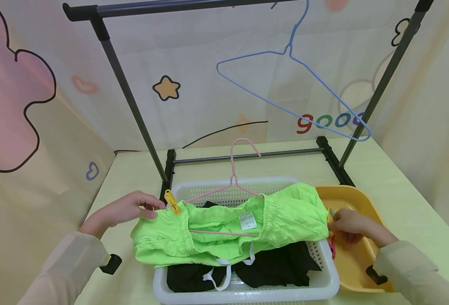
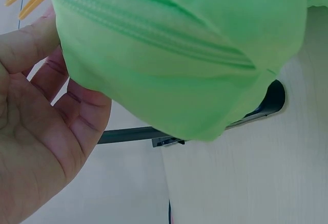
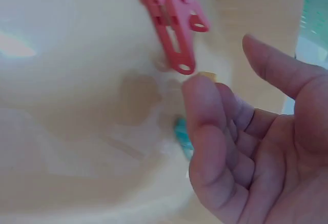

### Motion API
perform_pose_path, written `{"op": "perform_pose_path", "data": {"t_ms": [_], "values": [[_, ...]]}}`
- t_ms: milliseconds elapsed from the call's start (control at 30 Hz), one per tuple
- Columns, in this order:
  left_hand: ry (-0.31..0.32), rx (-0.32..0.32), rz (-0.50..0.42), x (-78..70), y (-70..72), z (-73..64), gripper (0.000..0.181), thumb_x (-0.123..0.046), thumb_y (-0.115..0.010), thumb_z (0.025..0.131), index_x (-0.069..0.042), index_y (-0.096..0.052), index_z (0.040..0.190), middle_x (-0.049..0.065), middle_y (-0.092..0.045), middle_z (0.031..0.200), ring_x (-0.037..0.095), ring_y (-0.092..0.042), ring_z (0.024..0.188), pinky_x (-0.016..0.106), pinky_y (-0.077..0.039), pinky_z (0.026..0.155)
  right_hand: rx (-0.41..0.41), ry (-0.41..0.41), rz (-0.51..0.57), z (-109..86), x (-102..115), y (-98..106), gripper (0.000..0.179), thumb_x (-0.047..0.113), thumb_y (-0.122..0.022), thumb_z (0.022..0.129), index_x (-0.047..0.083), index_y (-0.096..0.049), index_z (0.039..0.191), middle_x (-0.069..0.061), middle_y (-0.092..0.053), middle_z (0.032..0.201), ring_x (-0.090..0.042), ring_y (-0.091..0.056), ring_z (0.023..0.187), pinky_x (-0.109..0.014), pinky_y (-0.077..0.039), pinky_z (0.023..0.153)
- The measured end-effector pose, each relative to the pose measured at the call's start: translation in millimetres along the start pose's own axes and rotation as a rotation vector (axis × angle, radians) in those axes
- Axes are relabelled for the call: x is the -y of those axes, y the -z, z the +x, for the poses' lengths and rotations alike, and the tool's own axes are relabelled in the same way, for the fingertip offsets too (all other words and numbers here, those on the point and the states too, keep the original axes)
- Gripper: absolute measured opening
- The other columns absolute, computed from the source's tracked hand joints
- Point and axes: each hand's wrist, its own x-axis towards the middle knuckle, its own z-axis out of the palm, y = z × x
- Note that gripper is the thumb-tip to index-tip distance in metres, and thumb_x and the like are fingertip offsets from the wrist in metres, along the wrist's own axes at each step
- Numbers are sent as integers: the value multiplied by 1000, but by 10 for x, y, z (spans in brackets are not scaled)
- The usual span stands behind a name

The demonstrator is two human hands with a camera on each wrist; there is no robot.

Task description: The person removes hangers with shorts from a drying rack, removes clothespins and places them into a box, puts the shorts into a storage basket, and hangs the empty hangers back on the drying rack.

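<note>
Light green drawstring shorts [image 1: 293,214] lie spread over a white basket, a pink hanger [image 1: 233,167] inside their waistband. A yellow clothespin [image 1: 172,202] is clipped to the left part of the waistband. My left hand [image 1: 138,207] pinches the cloth at that end, its thumb in front and fingers partly behind the fabric in the left wrist view. At the right, my right hand [image 1: 350,226] is over a yellow basin [image 1: 363,201], fingers loosely bent and thumb apart. Close to its fingertips are a pink clothespin [image 3: 174,34] and a teal clothespin [image 3: 182,136].
Black clothing [image 1: 277,267] fills part of the white basket [image 1: 247,295] beneath the shorts. A black rack [image 1: 130,101] stands behind, with a blue hanger [image 1: 262,100] hanging from its top bar. Printed cloth surrounds the pale table [image 1: 407,220].
</note>
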Motion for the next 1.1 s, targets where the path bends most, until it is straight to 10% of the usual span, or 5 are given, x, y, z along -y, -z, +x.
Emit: {"op": "perform_pose_path", "data": {"t_ms": [500, 1100], "values": [[2, -8, 8, 12, -3, -3, 28, -6, -56, 81, -1, -60, 109, 13, -61, 108, 18, -54, 96, 26, -43, 81, -17, 124, -47, -110, 205, 227, 28, 26, -52, 87, 1, -54, 75, -1, -52, 58, -13, -51, 48, -23, -37, 43], [13, -12, -2, -17, -9, -7, 28, -4, -56, 81, 0, -60, 108, 15, -61, 108, 22, -54, 98, 27, -43, 81, -334, 205, -15, -263, 473, 380, 31, 25, -46, 92, -4, -55, 97, -9, -58, 82, -15, -56, 67, -28, -45, 57]]}}
